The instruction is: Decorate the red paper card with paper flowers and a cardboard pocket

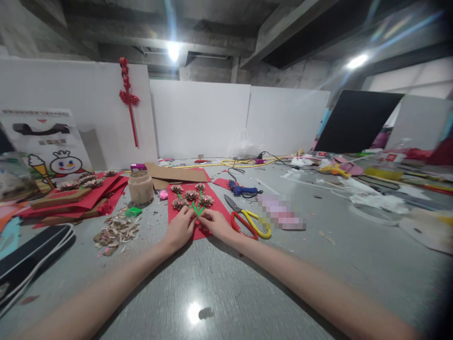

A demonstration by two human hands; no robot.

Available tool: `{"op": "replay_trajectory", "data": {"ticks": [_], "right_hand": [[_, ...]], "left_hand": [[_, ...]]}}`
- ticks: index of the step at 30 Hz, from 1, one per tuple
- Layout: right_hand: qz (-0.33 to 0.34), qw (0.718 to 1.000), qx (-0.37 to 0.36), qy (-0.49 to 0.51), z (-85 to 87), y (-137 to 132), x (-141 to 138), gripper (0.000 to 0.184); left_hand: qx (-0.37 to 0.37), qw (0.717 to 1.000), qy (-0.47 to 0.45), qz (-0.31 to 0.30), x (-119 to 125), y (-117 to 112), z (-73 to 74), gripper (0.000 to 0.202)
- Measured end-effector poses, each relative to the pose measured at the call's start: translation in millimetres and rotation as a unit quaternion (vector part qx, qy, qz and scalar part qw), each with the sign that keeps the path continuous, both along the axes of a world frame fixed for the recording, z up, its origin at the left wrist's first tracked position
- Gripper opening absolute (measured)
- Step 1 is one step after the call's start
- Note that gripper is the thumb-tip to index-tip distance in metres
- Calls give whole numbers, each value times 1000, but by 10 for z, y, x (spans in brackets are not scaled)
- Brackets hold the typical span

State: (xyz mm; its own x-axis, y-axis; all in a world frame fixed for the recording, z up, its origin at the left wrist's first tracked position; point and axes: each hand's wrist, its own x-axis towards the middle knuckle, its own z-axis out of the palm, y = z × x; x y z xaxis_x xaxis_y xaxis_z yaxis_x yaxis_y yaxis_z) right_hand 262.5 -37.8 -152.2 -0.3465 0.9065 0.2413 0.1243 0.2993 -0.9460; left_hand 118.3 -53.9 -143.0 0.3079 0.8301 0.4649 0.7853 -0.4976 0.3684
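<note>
A red sheet (193, 190) lies on the grey table, bearing several brown, pale-edged layered flowers (191, 195). Narrow green paper strips (198, 208) run like stems from the flowers down to one point low on the sheet. My left hand (181, 230) rests on the sheet's lower left, its thumb and fingertips pinched at the foot of the strips. From the other side, my right hand (215, 222) pinches the same spot, fingertips almost touching those of the left. What exactly lies between the fingertips is partly hidden. Scissors (247, 222) with red and yellow handles lie right of my right hand.
Beyond the scissors lies a blue glue gun (242, 189). A cloudy jar (140, 187) and a heap of shavings (118, 230) stand left of the sheet. Further left are stacked red boards with flowers (71, 198) and a black case (33, 259). Clutter covers the right side.
</note>
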Motion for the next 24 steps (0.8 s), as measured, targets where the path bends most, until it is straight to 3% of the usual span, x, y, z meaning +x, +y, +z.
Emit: {"op": "replay_trajectory", "data": {"ticks": [11,24], "right_hand": [[-45,999,15,-10,24,-25,-2,16],[-1,1000,20,-11,5,-5,5,16]], "left_hand": [[24,997,-50,54,-25,45,-30,18],[-9,999,39,-14,15,-74,58,21]]}}
